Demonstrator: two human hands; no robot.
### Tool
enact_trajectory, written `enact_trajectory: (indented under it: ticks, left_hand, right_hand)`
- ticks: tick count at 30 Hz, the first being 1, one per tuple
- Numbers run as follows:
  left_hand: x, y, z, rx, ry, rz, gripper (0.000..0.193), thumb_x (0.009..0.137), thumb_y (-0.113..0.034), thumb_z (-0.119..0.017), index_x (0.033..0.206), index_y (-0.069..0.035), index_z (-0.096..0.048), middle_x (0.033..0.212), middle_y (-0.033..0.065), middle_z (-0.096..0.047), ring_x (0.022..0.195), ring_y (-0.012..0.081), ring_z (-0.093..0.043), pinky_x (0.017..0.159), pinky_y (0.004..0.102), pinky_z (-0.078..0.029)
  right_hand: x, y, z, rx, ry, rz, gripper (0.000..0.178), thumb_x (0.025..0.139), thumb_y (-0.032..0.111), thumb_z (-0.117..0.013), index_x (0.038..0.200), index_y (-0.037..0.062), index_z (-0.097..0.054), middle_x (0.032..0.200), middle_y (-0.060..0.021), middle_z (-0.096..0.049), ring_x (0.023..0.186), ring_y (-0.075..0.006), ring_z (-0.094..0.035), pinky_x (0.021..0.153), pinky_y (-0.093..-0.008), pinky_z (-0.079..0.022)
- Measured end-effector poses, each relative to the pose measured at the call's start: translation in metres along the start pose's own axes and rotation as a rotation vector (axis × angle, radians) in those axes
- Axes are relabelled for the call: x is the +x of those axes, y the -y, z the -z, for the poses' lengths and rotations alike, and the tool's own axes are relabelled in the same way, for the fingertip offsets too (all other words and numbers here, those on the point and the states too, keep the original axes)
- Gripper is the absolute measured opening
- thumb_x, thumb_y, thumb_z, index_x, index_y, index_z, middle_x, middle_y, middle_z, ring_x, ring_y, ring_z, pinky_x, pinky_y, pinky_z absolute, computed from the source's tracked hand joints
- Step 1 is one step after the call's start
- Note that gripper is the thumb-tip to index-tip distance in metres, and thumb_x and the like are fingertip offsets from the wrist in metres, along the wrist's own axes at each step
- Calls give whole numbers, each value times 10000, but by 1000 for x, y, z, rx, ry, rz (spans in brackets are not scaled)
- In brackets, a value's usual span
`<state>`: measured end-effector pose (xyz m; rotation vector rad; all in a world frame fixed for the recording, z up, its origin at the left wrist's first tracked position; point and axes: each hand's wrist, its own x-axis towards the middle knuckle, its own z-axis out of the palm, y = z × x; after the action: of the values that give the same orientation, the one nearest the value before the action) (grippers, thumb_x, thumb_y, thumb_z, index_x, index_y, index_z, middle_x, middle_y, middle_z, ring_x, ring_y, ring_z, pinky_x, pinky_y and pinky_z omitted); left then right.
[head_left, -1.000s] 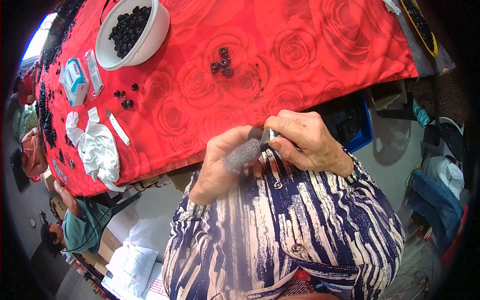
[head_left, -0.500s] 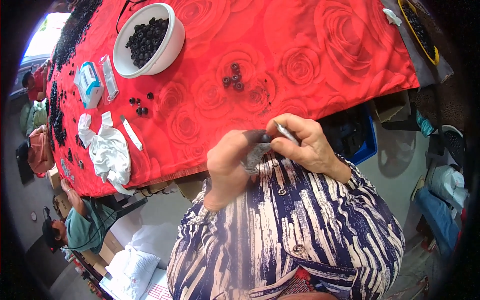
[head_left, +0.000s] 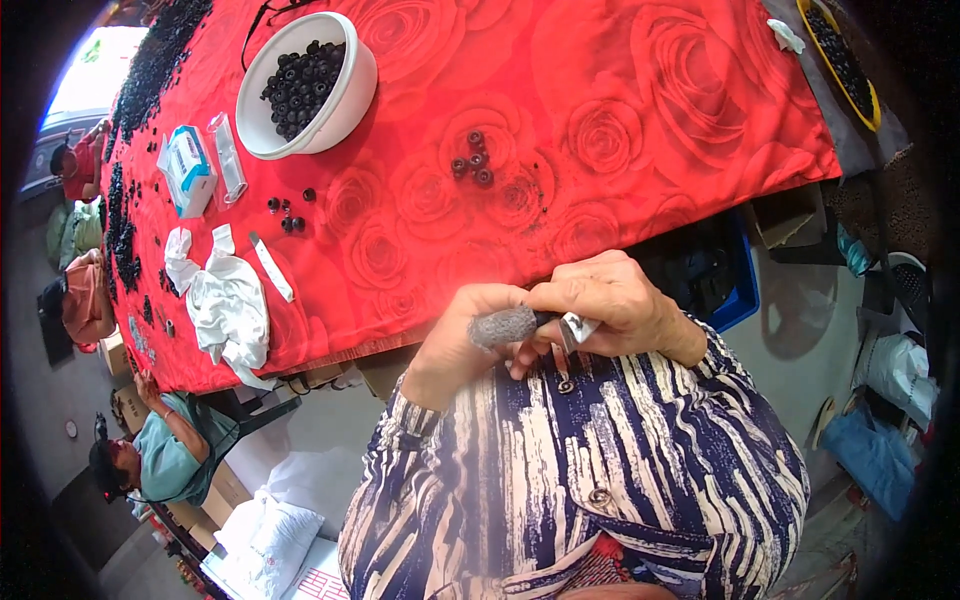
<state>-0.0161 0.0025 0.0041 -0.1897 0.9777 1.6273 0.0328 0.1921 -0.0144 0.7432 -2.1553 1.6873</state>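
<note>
Hands working a grey pad against a small tool, near the chest.
Left hand (head_left: 455, 345) is gripping the grey pad (head_left: 503, 325); right hand (head_left: 615, 300) is pinching the tool (head_left: 572, 327), both just below the red worktop (head_left: 640, 130) edge.

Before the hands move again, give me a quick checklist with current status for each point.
1. Left hand grips the grey sleeve-like piece: ok.
2. Right hand holds the small metal blade: ok.
3. Blade edge clear of the fingers: cannot tell, partly hidden.
4. White bowl of dark berries sits fully on the red tablecloth: ok.
5. Small berry cluster lies away from the table edge: ok.
6. White cloth fully on the table: not ok, it overhangs the edge.
</note>
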Motion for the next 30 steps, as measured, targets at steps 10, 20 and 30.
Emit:
enact_trajectory:
  ticks: [10, 20, 30]
  left_hand:
    - [5, 9, -9, -204, -46, -76, 201, 910, -258, -514, 923, -87, -620, 750, 39, -601, 580, 96, -540, 450, 197, -440]
    - [8, 18, -5, -186, -134, -268, 272, 920, -287, -486, 996, -62, -617, 812, 72, -625, 591, 150, -537, 472, 228, -456]
    - [1, 13, -8, 10, -107, -346, 206, 866, -107, -576, 1033, 8, -611, 856, 117, -628, 685, 159, -610, 492, 242, -503]
  right_hand:
    - [-4, 2, -6, -153, -161, 55, 354, 720, 42, -707, 1052, -43, -620, 586, -45, -528, 456, -153, -497, 422, -284, -380]
    - [-7, 8, -3, -281, -95, 89, 378, 615, 18, -677, 975, -33, -573, 625, -54, -542, 511, -188, -551, 444, -308, -420]
    - [-12, 12, 3, 51, -114, -437, 241, 898, 189, -486, 1047, 1, -511, 777, -141, -564, 671, -312, -603, 596, -375, -461]
